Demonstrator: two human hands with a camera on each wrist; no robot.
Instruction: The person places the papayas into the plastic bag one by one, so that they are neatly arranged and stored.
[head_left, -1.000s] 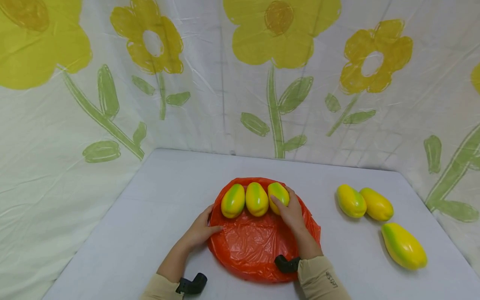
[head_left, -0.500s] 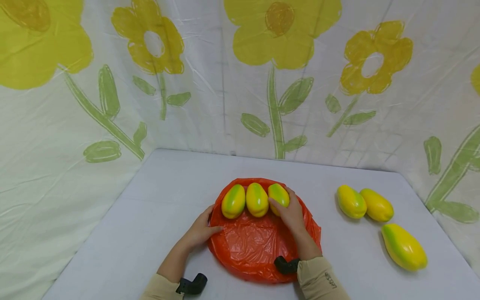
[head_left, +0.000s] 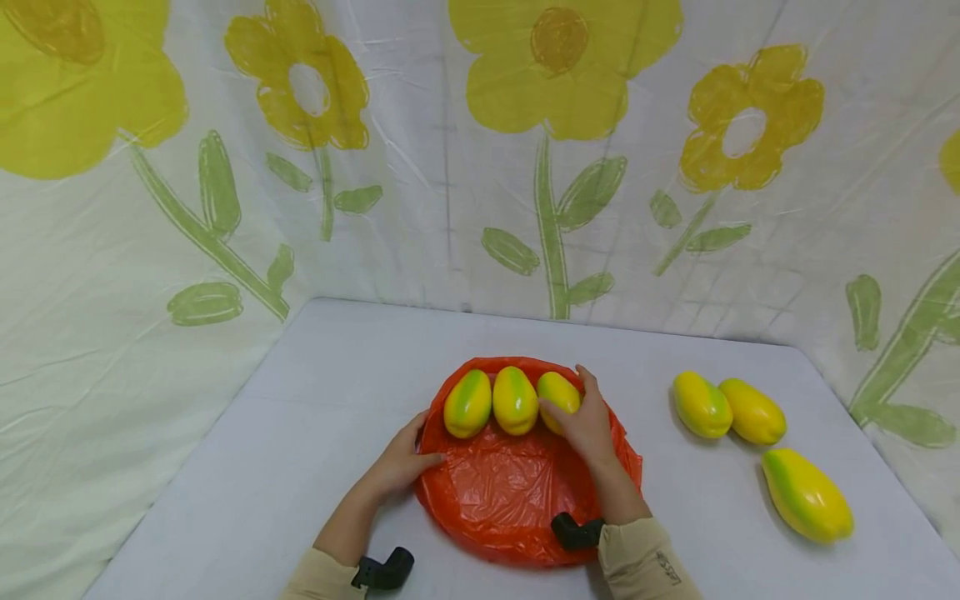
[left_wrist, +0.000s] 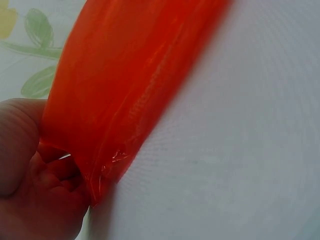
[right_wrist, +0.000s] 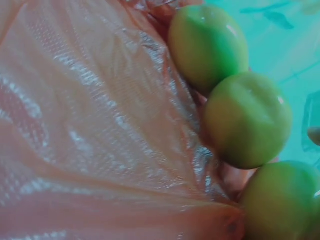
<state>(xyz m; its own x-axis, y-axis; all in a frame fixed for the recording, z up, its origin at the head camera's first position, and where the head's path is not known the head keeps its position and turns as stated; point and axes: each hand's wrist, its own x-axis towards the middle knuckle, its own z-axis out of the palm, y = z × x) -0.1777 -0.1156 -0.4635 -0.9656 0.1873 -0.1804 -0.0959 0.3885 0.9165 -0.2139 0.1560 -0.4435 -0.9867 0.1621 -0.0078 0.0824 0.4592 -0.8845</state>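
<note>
Three yellow-green papayas stand in a row at the far side of a round, spread red plastic bag: a left one, a middle one and a right one. My left hand grips the bag's left edge; in the left wrist view the thumb lies over the red plastic with fingers curled beneath. My right hand is at the right papaya, thumb against its near side, other fingers straightened beyond it. In the right wrist view a fingertip shows apart from the fruit.
On the white table, right of the bag, lie three more papayas: two touching, a left one and a right one, and a nearer one. A flower-printed curtain closes off the back and sides.
My right hand's fingers have lifted and spread away from the right papaya, which has tilted slightly toward me. The left hand stays at the bag's edge.
</note>
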